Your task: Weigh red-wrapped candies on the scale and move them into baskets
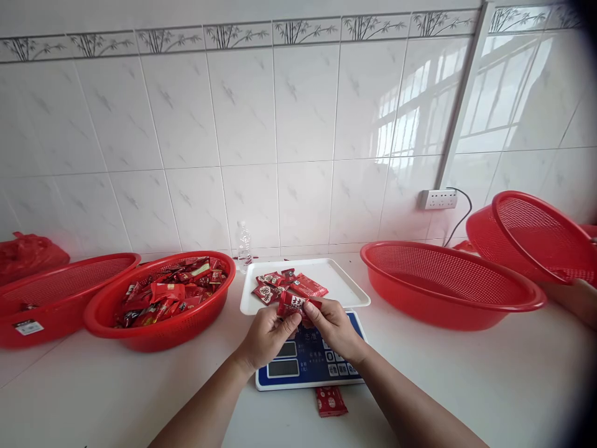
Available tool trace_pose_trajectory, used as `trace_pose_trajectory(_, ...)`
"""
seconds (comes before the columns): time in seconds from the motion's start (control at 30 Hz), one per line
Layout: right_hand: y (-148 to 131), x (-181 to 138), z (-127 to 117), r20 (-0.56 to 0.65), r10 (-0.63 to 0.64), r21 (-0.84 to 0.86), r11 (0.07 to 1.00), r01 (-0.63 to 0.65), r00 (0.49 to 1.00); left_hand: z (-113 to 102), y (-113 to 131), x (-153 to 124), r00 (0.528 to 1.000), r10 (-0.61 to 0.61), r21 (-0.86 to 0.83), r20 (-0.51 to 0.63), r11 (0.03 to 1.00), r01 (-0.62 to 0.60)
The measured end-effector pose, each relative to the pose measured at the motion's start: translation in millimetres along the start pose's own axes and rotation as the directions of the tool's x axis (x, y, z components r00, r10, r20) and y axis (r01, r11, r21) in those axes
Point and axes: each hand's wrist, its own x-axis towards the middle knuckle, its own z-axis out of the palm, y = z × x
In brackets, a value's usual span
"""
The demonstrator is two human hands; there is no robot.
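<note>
Taking the held packet as the clock's centre, the person's left hand point(267, 336) and right hand point(336, 330) are both clamped on a small glossy red packet with dark characters on a white patch point(292, 302), gripping it from 8 and 4 o'clock. Below, at 6 o'clock, sits a white-edged electronic scale with a dark blue key panel point(310, 367); a flat dark-red packet with pale print point(332, 404) lies on the white worktop point(209, 398) at its near edge. At 12 o'clock, a white rectangular plastic tray point(347, 287) carries several red packets point(268, 292). A red perforated plastic basket heaped with packets point(186, 328) stands at 9 o'clock, a clear plastic bottle point(243, 246) at 11, and a wide red plastic basket point(438, 311) at 3. Between 2 and 3, another person's hand point(577, 298) is at the rim of a tilted red basket point(504, 242).
</note>
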Motion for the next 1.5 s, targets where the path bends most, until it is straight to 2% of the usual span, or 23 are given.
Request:
trace_pose_trajectory(0.43,1.8,-2.6,1.2,-0.115,-0.048,-0.048,0.998,0.042,0.992,-4.6,-8.1,0.1,0.997,-0.027,-0.092,-0.068,0.996,0.02)
trace_pose_trajectory(0.57,2.3,-3.2,3.4,-0.151,-0.052,-0.065,0.997,0.042,0.987,-5.0,-9.1,0.1,0.998,-0.033,-0.098,-0.059,0.995,0.027)
trace_pose_trajectory(0.87,0.3,-2.7,2.2,-0.12,-0.067,-0.08,0.995,0.058,0.99,-4.2,-7.5,-0.6,0.993,-0.04,-0.154,-0.112,0.988,0.023)
trace_pose_trajectory(1.1,0.7,-2.1,4.4,-0.111,-0.044,-0.045,0.998,0.039,0.993,-4.4,-7.5,0.9,0.998,-0.014,-0.135,-0.062,0.991,0.006)
trace_pose_trajectory(1.33,1.2,-2.8,2.9,-0.073,-0.026,-0.013,1.0,0.025,0.997,-2.2,-2.4,1.2,0.999,-0.048,-0.096,0.011,0.994,0.049)
trace_pose_trajectory(1.5,-2.0,-2.3,2.9,0.0,-0.049,-0.037,0.998,0.049,0.999,-1.8,-5.8,0.1,0.987,-0.078,0.008,0.137,0.997,0.078)
